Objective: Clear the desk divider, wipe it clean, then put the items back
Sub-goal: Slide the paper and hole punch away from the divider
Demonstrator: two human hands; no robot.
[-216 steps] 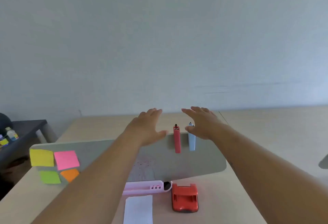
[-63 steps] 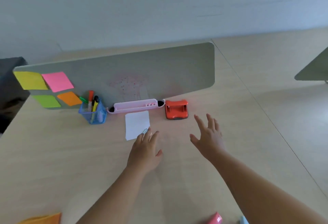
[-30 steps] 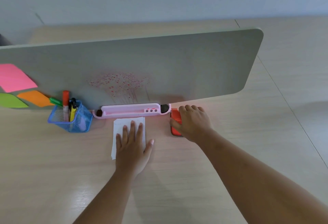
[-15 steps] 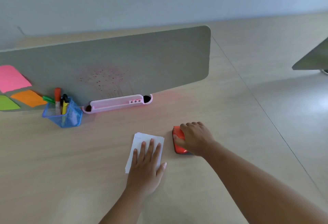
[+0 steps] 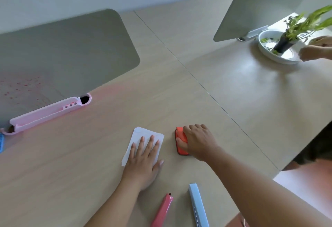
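The grey desk divider stands upright at the back left, with red dots on its lower left face. A pink tray lies along its foot. My left hand presses flat, fingers spread, on a small white paper stack in the middle of the desk. My right hand is curled over an orange-red hole punch just right of the paper, and covers most of it. A pink marker and a light blue marker lie near the front edge.
The edge of a blue mesh pen cup shows at the far left. A second divider stands at the back right beside a white bowl with a plant. Another person's hands reach toward it. The desk's right edge drops off.
Both hands have slid the paper stack and the hole punch away from the divider toward me. The view has swung right, showing the two markers and the second divider.
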